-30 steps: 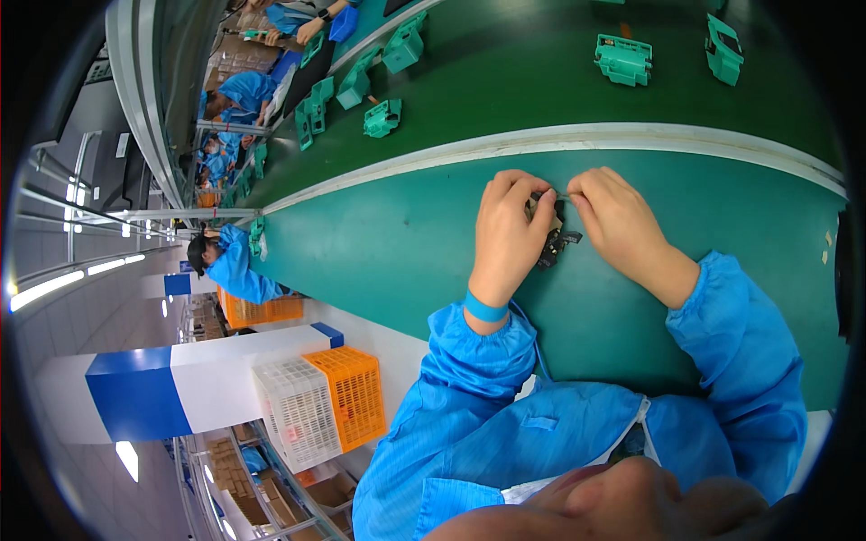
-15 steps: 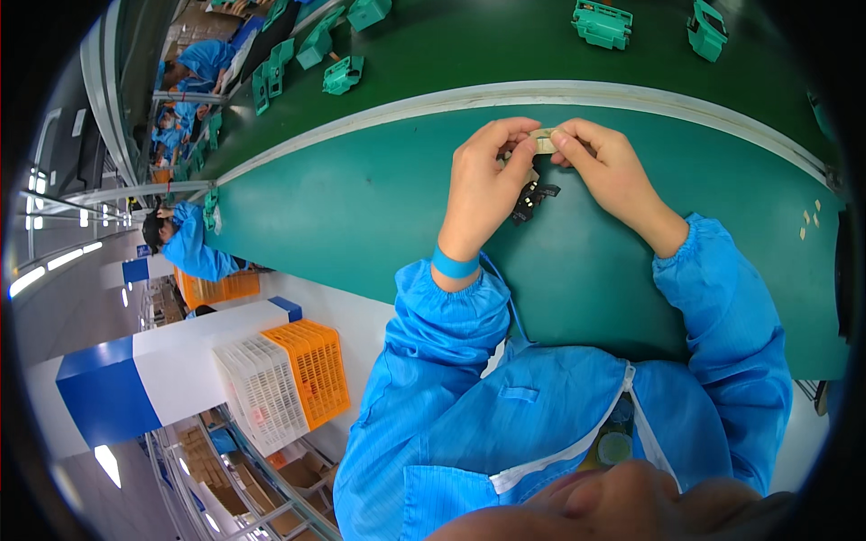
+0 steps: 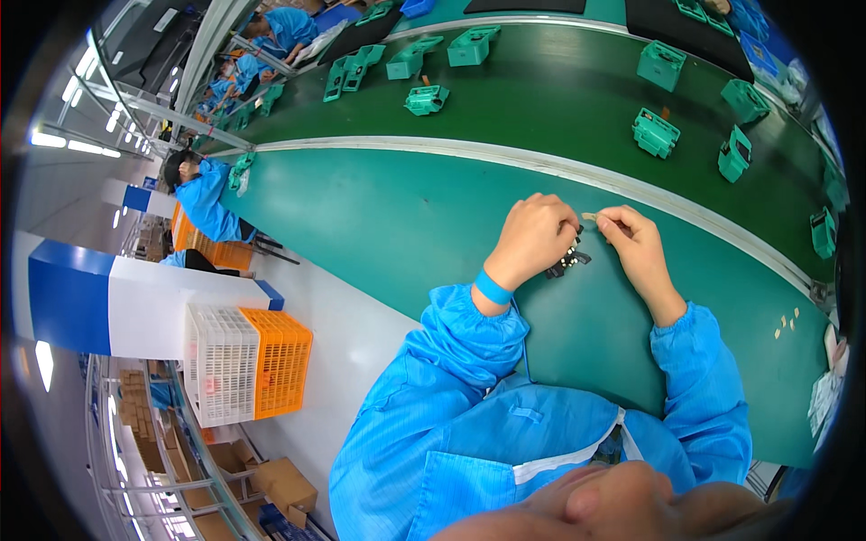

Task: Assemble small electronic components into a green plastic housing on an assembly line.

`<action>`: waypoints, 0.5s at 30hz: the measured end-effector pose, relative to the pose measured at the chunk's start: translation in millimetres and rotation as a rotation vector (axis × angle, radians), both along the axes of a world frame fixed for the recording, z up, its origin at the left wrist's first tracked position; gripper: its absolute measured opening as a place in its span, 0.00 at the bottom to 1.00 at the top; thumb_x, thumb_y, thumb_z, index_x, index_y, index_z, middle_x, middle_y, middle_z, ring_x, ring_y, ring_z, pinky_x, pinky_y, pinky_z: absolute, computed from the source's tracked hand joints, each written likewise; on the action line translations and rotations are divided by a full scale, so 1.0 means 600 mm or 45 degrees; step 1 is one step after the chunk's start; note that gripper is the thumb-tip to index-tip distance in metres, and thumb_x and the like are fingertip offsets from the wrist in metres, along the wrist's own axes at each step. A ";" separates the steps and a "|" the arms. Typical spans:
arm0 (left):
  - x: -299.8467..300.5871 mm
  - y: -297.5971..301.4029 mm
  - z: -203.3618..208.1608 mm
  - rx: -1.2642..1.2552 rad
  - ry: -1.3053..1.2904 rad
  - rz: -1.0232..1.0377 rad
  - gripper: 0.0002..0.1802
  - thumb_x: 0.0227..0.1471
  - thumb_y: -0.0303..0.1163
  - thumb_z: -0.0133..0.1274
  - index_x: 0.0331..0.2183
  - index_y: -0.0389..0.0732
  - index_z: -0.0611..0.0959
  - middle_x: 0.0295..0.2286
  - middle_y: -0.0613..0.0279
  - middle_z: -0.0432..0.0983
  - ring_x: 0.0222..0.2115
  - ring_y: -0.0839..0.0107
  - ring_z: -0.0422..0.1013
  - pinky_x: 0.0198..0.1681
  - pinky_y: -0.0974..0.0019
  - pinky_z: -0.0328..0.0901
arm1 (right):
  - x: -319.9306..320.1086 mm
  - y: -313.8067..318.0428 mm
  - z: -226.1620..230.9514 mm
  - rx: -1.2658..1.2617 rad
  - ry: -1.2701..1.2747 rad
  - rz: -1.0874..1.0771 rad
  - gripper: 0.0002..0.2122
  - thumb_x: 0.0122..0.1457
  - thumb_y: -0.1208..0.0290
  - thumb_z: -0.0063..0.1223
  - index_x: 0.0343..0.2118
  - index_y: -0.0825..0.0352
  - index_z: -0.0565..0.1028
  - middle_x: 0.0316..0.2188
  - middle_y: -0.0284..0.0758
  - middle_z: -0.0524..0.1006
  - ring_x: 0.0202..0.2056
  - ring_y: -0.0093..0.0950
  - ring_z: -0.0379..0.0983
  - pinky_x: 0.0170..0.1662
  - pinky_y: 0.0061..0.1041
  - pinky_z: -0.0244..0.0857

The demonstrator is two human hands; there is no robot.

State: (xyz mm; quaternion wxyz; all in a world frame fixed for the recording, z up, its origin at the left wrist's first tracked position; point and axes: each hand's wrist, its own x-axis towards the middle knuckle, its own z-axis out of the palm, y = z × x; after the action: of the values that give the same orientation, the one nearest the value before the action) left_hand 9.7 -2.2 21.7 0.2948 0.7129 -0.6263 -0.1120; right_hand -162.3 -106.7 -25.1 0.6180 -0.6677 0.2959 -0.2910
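Observation:
Over the green work surface (image 3: pixel 388 216), my two hands are close together. My right hand (image 3: pixel 639 252) pinches a small pale strip (image 3: pixel 588 215) between thumb and fingertips. Just left of it, my left hand (image 3: pixel 538 236) is closed with its fingers curled; what it grips is hidden. Small black parts (image 3: pixel 568 262) with pale spots show right beneath the left fingers; I cannot tell whether they are held or lying on the surface. A blue band (image 3: pixel 493 287) circles my left wrist, with a cord running from it.
Beyond a pale rail (image 3: pixel 505 151), a dark green belt carries several teal plastic housings (image 3: pixel 656 132). Small pale pieces (image 3: pixel 778 334) lie at the right. To the left are white and orange crates (image 3: pixel 281 361) and a co-worker in blue (image 3: pixel 209 198).
The view has shifted, showing more of the belt. My hands have drawn slightly apart; the pale strip, earlier between both hands, now extends from my right fingertips toward the left hand.

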 end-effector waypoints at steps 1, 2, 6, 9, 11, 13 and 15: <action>0.005 -0.003 -0.002 -0.037 -0.019 0.007 0.09 0.46 0.28 0.53 0.27 0.37 0.86 0.29 0.53 0.79 0.34 0.51 0.73 0.42 0.54 0.68 | 0.005 -0.003 -0.003 -0.008 -0.054 0.020 0.07 0.63 0.73 0.57 0.37 0.72 0.79 0.33 0.29 0.78 0.35 0.18 0.72 0.40 0.19 0.66; 0.002 -0.002 -0.004 -0.060 -0.019 0.012 0.09 0.46 0.28 0.53 0.28 0.37 0.86 0.28 0.52 0.79 0.34 0.51 0.73 0.41 0.53 0.68 | 0.001 -0.001 -0.002 -0.002 -0.089 0.037 0.07 0.63 0.73 0.57 0.38 0.72 0.79 0.33 0.29 0.78 0.36 0.17 0.72 0.41 0.19 0.67; 0.010 -0.009 0.006 -0.257 -0.026 0.004 0.10 0.52 0.29 0.57 0.36 0.36 0.85 0.31 0.53 0.79 0.32 0.54 0.75 0.37 0.56 0.70 | 0.011 -0.009 0.016 0.084 -0.128 0.089 0.08 0.64 0.72 0.55 0.38 0.72 0.79 0.32 0.27 0.78 0.35 0.14 0.71 0.40 0.17 0.65; -0.005 -0.020 0.005 -0.276 0.218 -0.049 0.10 0.55 0.28 0.58 0.39 0.36 0.85 0.32 0.56 0.79 0.34 0.61 0.77 0.35 0.62 0.72 | 0.009 -0.014 0.018 0.152 -0.137 0.100 0.08 0.63 0.72 0.55 0.39 0.71 0.79 0.32 0.27 0.78 0.35 0.14 0.70 0.40 0.16 0.65; -0.014 -0.020 0.012 -0.202 0.346 -0.044 0.10 0.55 0.28 0.58 0.40 0.36 0.84 0.32 0.56 0.79 0.35 0.64 0.77 0.35 0.65 0.72 | 0.005 -0.015 0.011 0.152 -0.148 0.103 0.08 0.63 0.72 0.56 0.39 0.71 0.79 0.32 0.26 0.78 0.35 0.14 0.70 0.39 0.16 0.64; -0.017 -0.017 0.013 -0.129 0.469 -0.031 0.10 0.55 0.27 0.57 0.40 0.36 0.84 0.33 0.57 0.79 0.35 0.68 0.77 0.35 0.67 0.72 | 0.003 -0.012 0.013 0.153 -0.161 0.113 0.07 0.63 0.71 0.56 0.39 0.70 0.79 0.32 0.26 0.78 0.35 0.14 0.70 0.39 0.16 0.64; -0.014 -0.015 0.011 -0.117 0.562 -0.011 0.11 0.56 0.25 0.57 0.41 0.35 0.83 0.34 0.57 0.80 0.34 0.70 0.76 0.36 0.67 0.72 | 0.004 -0.006 0.023 0.144 -0.156 0.120 0.06 0.62 0.72 0.57 0.36 0.69 0.77 0.31 0.25 0.77 0.34 0.14 0.69 0.39 0.16 0.64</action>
State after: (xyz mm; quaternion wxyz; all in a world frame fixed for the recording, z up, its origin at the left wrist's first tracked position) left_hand 1.3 -11.0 28.2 0.4563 0.6543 -0.5542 -0.2380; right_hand -160.0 -110.3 -11.5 0.6847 -0.6260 0.2416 -0.2846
